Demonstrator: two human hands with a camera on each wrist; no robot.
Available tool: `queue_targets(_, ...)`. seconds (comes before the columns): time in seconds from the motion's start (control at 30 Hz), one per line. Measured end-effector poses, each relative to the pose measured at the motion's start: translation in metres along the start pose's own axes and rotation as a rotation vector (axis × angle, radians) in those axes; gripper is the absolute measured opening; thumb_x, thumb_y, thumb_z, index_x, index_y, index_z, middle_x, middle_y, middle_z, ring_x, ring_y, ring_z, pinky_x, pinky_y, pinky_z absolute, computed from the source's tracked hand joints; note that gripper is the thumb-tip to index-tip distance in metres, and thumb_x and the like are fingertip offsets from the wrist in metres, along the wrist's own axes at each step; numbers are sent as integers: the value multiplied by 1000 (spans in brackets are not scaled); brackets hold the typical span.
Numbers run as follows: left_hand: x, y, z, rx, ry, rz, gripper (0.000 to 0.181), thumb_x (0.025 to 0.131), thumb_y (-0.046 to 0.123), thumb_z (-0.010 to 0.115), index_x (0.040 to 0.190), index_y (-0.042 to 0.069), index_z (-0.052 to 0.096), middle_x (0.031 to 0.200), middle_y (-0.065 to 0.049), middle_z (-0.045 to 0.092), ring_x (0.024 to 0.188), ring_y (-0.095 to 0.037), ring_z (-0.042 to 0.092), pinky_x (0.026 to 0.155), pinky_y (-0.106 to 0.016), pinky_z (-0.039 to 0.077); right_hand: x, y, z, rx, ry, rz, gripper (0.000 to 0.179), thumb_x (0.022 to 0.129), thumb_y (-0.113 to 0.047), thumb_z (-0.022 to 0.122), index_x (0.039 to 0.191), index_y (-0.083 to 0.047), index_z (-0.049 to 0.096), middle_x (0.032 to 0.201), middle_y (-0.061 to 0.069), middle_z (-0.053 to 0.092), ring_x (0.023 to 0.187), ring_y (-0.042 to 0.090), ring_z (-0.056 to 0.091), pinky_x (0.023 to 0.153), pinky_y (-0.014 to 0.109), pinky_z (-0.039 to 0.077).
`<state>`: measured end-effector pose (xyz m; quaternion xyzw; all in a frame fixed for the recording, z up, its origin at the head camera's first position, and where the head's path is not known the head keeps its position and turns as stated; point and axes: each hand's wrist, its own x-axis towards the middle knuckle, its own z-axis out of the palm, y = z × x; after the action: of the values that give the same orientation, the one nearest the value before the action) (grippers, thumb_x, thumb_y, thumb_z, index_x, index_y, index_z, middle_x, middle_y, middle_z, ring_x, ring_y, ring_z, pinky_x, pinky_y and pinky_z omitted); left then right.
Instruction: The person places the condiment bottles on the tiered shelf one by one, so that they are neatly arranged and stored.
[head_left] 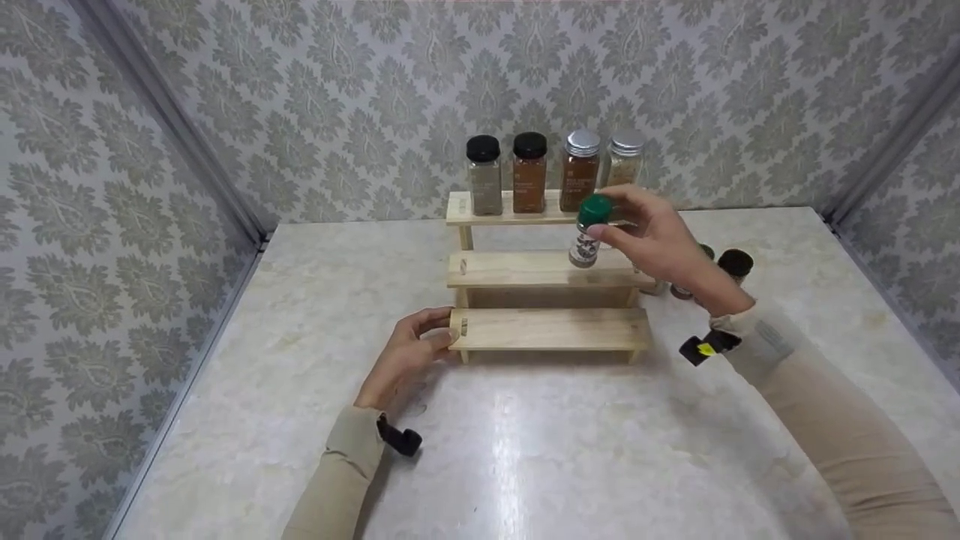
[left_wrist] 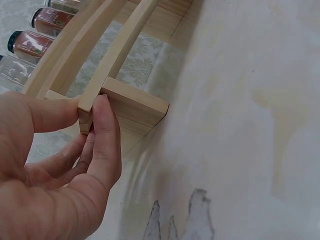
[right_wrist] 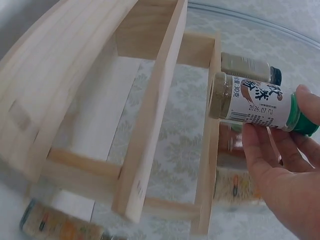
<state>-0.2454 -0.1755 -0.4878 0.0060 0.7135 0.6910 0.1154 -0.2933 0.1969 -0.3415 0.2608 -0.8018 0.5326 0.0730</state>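
A three-tier wooden rack (head_left: 547,330) stands on the table. My left hand (head_left: 411,349) pinches the left end of its lowest shelf, thumb on top and fingers below in the left wrist view. In my right hand (head_left: 658,240) is a small spice jar (head_left: 584,253) with a green lid, held near the lid between thumb and fingers. Its base hangs over the middle shelf (head_left: 517,268) in the head view. Cumin-coloured powder and a white printed label show on the jar (right_wrist: 255,102) in the right wrist view.
Along the top shelf (head_left: 472,218) stand a black-lidded grey jar (head_left: 486,184), a black-lidded red jar (head_left: 529,184), a silver-lidded red jar (head_left: 579,176) and a silver-lidded pale jar (head_left: 624,166). Right of the rack, a dark-lidded jar (head_left: 736,264) and others are partly hidden behind my right hand.
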Motion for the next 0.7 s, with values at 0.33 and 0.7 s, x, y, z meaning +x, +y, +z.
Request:
queue_targets(0.33, 1, 0, 1, 11, 7, 17, 46, 102, -1, 66, 147, 2, 60, 144, -20, 59, 117, -29, 68, 93, -39, 65, 28, -12, 34, 32, -45, -4, 40, 101, -11, 75, 139, -2, 63, 130, 14, 69, 115, 22, 71, 94, 23, 59)
queue_targets(0.7, 1, 0, 0, 53, 0, 13, 44, 104, 2, 66, 147, 5, 62, 141, -19, 60, 111, -26, 70, 92, -38, 64, 46, -18, 75, 87, -92, -13, 43, 99, -8, 77, 138, 0, 63, 129, 17, 70, 115, 30, 72, 101, 35, 61)
